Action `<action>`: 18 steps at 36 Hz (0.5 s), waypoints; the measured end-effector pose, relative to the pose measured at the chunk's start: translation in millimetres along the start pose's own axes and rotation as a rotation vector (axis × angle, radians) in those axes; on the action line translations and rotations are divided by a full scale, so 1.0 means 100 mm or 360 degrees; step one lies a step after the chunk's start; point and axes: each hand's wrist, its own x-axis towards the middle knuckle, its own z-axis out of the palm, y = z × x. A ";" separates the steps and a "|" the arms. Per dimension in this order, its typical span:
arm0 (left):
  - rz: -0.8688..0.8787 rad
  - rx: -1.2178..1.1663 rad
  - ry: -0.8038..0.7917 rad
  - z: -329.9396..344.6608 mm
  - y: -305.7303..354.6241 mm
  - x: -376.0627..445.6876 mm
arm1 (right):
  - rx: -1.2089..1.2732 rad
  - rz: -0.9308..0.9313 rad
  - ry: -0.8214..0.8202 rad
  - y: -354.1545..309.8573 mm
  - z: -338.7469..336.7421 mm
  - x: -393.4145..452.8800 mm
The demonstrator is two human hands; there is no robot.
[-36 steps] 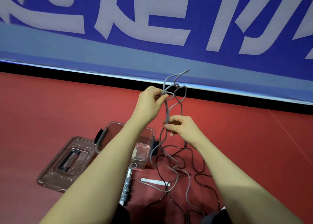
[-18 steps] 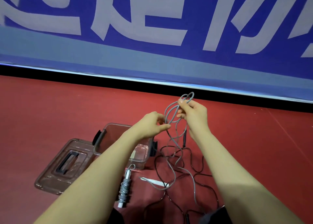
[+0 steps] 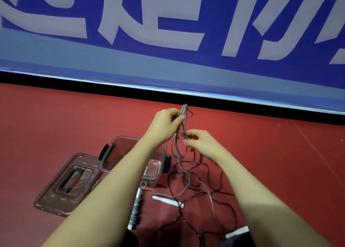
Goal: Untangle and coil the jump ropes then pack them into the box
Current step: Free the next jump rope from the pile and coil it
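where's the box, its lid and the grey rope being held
box (image 3: 112, 149): head view, left wall near the black latch.
lid (image 3: 56, 200): head view, flat top beside its handle.
grey rope (image 3: 183, 110): head view, looped strands above the left hand.

Both forearms are bare, no sleeves, watch or rings visible.

Red floor (image 3: 56, 125), bounded at the far side by a black strip below a blue banner. Resting on it: a clear brown-tinted box (image 3: 158, 173) with dark side latches; just left of it, its lid (image 3: 63, 187), lying flat with a black handle; near the box's front edge, a rope already wound round its handles (image 3: 136, 209); to the right, loose loops of grey rope (image 3: 203, 187) and thin black rope (image 3: 221, 183) crossing one another, and a white handle (image 3: 168, 201).
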 end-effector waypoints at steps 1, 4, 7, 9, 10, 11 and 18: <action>0.0008 -0.0029 0.0025 -0.01 0.02 0.01 | 0.0000 -0.0014 0.0001 -0.01 0.01 -0.01; 0.0035 -0.0087 0.0110 -0.05 0.12 0.01 | -0.0129 -0.0036 0.0010 -0.01 0.05 0.01; 0.0074 -0.0109 0.0167 -0.08 0.17 0.02 | -0.0178 -0.0103 0.0076 -0.02 0.09 0.04; 0.0080 -0.0154 0.0186 -0.11 0.19 0.02 | -0.0188 -0.0141 0.0114 -0.03 0.11 0.05; 0.0065 -0.0184 0.0184 -0.11 0.19 0.02 | -0.0210 -0.0160 0.0130 -0.04 0.11 0.05; 0.0035 -0.0221 0.0174 -0.12 0.18 0.02 | -0.0220 -0.0176 0.0146 -0.04 0.11 0.05; -0.0300 0.0025 -0.0196 -0.01 -0.04 0.05 | 0.0358 -0.0243 0.0497 -0.11 0.03 0.11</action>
